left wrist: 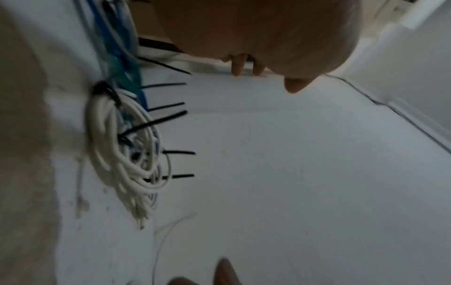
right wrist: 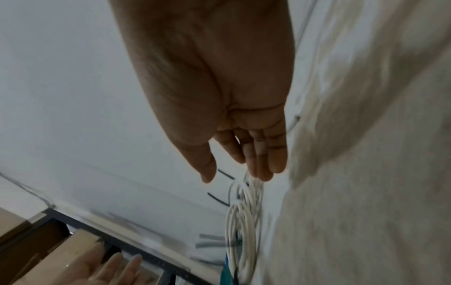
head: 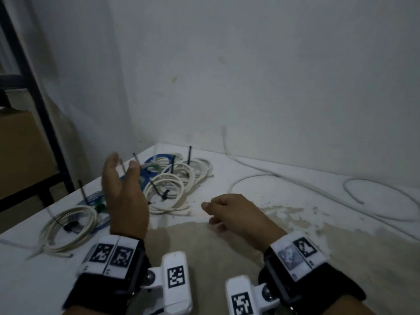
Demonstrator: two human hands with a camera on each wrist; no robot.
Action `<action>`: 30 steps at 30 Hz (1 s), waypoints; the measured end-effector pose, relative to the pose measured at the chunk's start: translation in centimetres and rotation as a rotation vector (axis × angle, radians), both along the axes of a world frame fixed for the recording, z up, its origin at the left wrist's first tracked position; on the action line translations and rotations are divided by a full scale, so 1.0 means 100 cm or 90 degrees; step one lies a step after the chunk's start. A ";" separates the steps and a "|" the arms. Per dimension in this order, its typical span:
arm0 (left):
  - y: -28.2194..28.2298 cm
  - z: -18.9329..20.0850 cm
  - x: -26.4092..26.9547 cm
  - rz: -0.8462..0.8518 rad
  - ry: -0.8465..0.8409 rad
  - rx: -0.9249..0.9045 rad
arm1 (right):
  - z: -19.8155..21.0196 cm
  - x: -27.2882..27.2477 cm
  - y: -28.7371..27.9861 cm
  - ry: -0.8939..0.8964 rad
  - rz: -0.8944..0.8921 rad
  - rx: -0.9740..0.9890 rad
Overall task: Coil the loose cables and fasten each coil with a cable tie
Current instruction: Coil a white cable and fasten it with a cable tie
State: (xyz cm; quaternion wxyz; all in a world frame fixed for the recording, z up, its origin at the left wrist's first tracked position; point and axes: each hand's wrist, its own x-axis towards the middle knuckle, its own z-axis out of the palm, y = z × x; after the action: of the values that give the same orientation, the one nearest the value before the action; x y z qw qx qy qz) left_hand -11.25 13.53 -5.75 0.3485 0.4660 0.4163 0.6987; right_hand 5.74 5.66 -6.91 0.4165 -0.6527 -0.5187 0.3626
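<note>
Wrist cameras sit lowest in the head view. Above them, the right hand (head: 236, 214) hovers mid-frame, fingers loosely curled, holding nothing. The left hand (head: 122, 196), left of centre, is raised with fingers spread and relaxed, empty. Beyond it, tied white coils (head: 172, 187) and a blue coil (head: 156, 162) lie on the table (head: 295, 258); a loose white cable (head: 284, 176) trails toward the right edge.

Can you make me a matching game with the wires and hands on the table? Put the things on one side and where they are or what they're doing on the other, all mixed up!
Things:
1. blue coiled cable
2. loose white cable
3. left hand
4. white coil nearest the table's left edge

States:
A. uncoiled, trailing along the wall
B. raised, fingers spread, holding nothing
C. tied with a black cable tie, apart from the pile
D. in the pile by the corner

Pairs: 1-D, 2-A, 3-B, 4-C
</note>
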 end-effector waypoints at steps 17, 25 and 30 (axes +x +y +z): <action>-0.142 -0.025 0.242 -0.642 -0.057 -0.446 | -0.007 0.269 -0.200 -0.549 -0.334 -0.432; -0.139 -0.029 0.239 -0.654 -0.062 -0.471 | -0.001 0.277 -0.201 -0.620 -0.387 -0.334; -0.154 -0.003 0.245 -0.782 -0.015 -0.407 | 0.051 0.205 -0.183 -0.725 -0.390 0.040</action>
State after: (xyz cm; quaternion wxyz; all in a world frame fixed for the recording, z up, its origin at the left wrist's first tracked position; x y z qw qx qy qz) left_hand 13.23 -1.85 -6.05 0.8056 0.4842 0.2588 0.2227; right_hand 26.29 -12.59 -1.81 0.1798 -0.8490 -0.4588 -0.1908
